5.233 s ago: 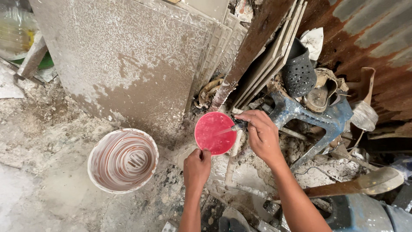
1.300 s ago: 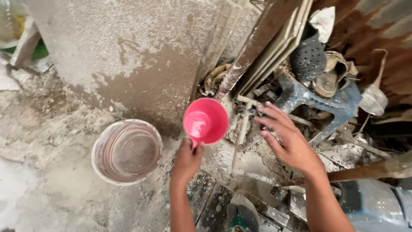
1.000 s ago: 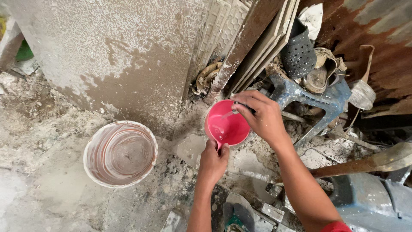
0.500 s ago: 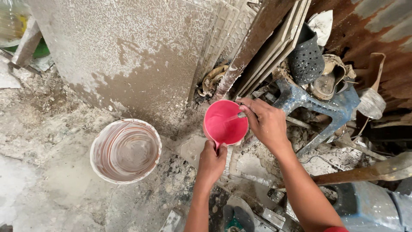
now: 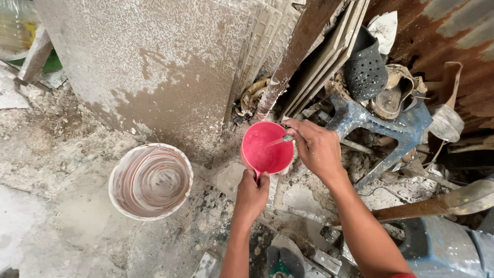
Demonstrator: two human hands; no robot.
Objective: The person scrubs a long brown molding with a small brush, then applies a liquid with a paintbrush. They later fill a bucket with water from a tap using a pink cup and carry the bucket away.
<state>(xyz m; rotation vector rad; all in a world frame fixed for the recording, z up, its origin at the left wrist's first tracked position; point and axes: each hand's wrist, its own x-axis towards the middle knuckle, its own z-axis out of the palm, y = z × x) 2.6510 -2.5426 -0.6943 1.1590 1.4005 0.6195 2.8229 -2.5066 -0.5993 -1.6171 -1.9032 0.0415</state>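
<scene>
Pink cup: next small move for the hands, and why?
Probably keep the left hand steady on the handle and let the right hand work the thin tool round the inner wall of the pink cup. Its tip already rests inside, and the cup is held clear of the white bucket.

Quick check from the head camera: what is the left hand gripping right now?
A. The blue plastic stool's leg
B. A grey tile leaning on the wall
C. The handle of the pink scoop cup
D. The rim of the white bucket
C: the left hand is closed around the handle under the pink scoop cup, while the white bucket sits apart on the ground on its left side.
</scene>
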